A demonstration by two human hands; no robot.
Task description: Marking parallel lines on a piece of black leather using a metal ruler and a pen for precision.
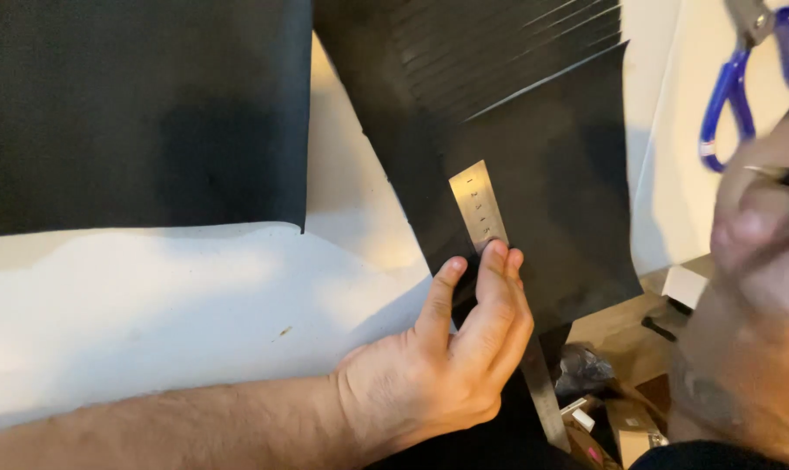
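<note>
The left hand (464, 339) is pressing a steel ruler (480, 207) flat against a black sheet (551, 191), its fingers closed over the ruler's lower part. The ruler is lying diagonally across the sheet, which is resting on the white surface (151, 305). The right hand (760, 261), blurred at the frame's right edge, is gripping a thin dark tool. Blue-handled scissors (742, 78) are lying above it. A second black sheet (133, 104) is covering the upper left.

Craft workshop: steel ruler (479, 207), black sheets (142, 104), blue scissors (742, 78)
</note>
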